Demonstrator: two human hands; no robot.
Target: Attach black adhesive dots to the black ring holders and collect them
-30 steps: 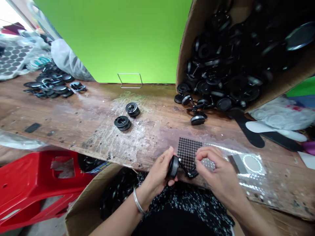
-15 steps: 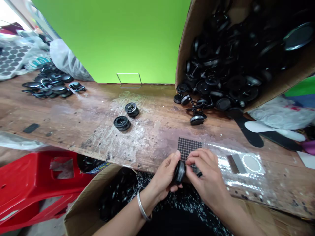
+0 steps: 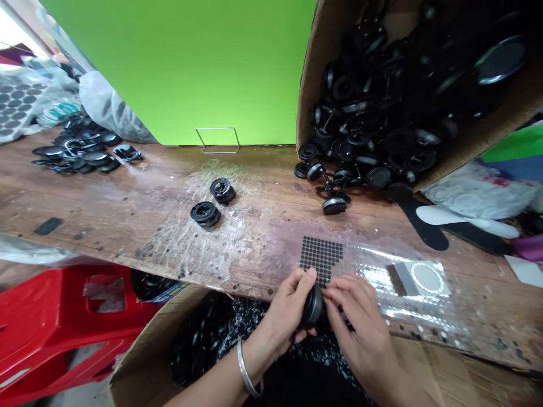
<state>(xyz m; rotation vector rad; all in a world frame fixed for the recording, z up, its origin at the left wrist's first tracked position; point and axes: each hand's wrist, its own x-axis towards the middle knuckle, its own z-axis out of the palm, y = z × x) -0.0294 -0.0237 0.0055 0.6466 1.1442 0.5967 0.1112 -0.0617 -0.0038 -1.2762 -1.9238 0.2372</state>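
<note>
My left hand (image 3: 288,308) is wrapped round a round black part (image 3: 313,308) with a ribbed rim, held on edge near the table's front edge. Close to its right side, my right hand (image 3: 358,316) has its thumb and fingers pinched; what lies between the fingertips, if anything, is too small to make out. Just beyond both hands lies a sheet of small black dots (image 3: 321,254), its lower right part without dots. Two round black parts, one (image 3: 205,213) nearer and one (image 3: 223,190) farther, rest on the table to the left.
A cardboard box (image 3: 306,85) at the upper right spills black wheel-like parts. A green panel (image 3: 190,68) stands behind the table (image 3: 263,249). Black discs (image 3: 85,152) are piled at left. A grey block (image 3: 418,277) lies on clear film. A red stool (image 3: 38,316) is lower left.
The black part and my left hand have shifted slightly right and down in view. My right hand has moved slightly lower, and more of the dot sheet shows.
</note>
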